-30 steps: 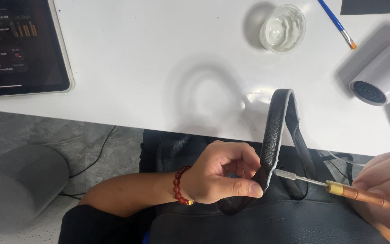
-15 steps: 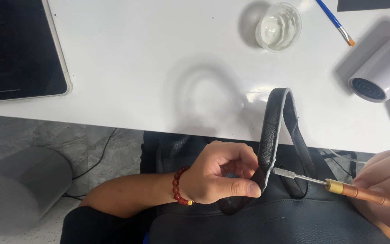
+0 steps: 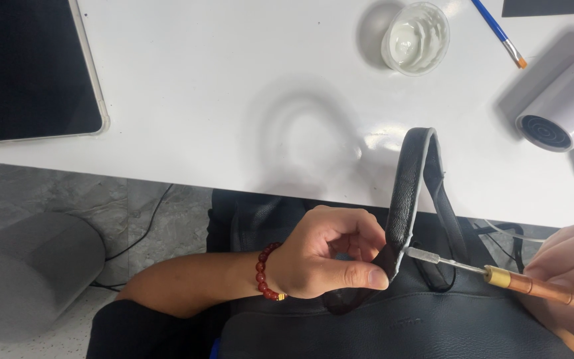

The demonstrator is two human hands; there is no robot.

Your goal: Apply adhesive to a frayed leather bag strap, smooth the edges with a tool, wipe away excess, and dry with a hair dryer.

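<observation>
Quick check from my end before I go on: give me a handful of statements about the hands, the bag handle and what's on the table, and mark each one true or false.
1. The left hand pinches the black bag handle near its lower end. True.
2. The right hand holds a blue paintbrush against the handle. False: it holds a copper-coloured tool whose metal tip meets the handle's edge; the blue paintbrush lies on the white table.
3. A red bead bracelet is on the left wrist. True.
4. The small clear cup stands on the floor. False: it stands on the table.
5. The white hair dryer lies at the table's right side. True.
6. The tablet lies beside the hair dryer. False: it is at the far left.
</observation>
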